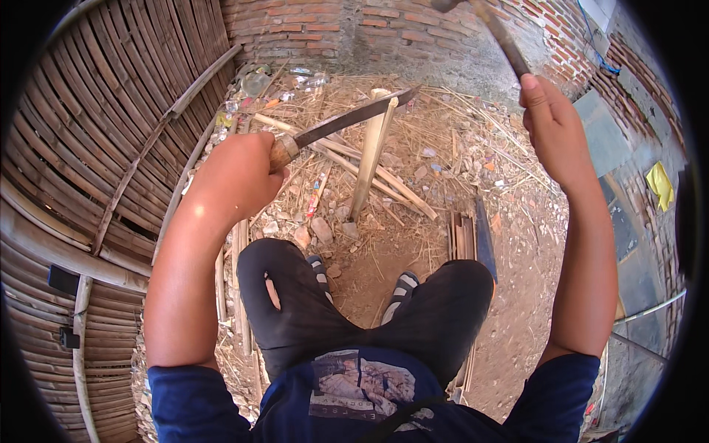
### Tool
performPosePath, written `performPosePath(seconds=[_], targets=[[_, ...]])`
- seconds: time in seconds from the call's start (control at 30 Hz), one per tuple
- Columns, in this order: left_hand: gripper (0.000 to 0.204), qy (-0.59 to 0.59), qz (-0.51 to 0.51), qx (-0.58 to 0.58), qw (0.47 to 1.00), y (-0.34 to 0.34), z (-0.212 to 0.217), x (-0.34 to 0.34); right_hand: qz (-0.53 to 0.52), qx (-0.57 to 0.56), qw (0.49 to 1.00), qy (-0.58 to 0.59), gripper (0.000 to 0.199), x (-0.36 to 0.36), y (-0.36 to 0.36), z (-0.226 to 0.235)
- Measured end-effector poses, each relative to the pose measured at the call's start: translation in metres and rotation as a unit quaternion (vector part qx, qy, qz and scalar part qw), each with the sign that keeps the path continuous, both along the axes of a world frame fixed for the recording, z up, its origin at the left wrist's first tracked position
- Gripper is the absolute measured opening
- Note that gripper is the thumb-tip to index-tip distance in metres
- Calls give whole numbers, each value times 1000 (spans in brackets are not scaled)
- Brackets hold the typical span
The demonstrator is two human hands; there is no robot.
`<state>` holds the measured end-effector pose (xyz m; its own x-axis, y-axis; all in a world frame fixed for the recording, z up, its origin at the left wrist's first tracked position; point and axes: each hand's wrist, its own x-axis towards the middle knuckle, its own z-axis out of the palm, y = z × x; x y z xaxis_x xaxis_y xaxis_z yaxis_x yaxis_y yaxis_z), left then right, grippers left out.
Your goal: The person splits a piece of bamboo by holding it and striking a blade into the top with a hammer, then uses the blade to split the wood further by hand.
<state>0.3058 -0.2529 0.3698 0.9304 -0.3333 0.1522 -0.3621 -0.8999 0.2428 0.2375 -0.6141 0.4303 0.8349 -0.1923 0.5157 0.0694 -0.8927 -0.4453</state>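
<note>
My left hand [240,173] is closed round the wooden handle of a machete [347,122], whose dark blade points away to the right. The blade lies across the upper end of an upright bamboo piece [371,159], which looks split along its length; how deep the blade sits in it I cannot tell. Raised at the upper right, my right hand [552,129] grips the handle of a hammer [504,40]. The hammer's head is partly cut off by the top edge of the view, apart from the machete.
Loose bamboo strips [399,193] lie on the littered ground behind the upright piece. A slatted bamboo wall [96,133] stands at left, a brick wall [428,33] at the back. Split bamboo lengths [462,236] lie by my right knee. A yellow wrapper [659,186] is at far right.
</note>
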Motion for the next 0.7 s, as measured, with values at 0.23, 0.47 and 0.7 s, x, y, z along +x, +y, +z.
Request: performPosePath(seconds=[0.23, 0.47, 0.7], targets=[[28, 5, 5, -5, 1000, 2, 1, 4, -1, -146, 977, 155, 52, 5, 15, -52], [27, 0, 5, -3, 1000, 13, -3, 6, 22, 35, 999, 0, 53, 2, 3, 14], [27, 4, -3, 10, 1000, 12, -1, 5, 34, -128, 976, 175, 50, 11, 19, -33]])
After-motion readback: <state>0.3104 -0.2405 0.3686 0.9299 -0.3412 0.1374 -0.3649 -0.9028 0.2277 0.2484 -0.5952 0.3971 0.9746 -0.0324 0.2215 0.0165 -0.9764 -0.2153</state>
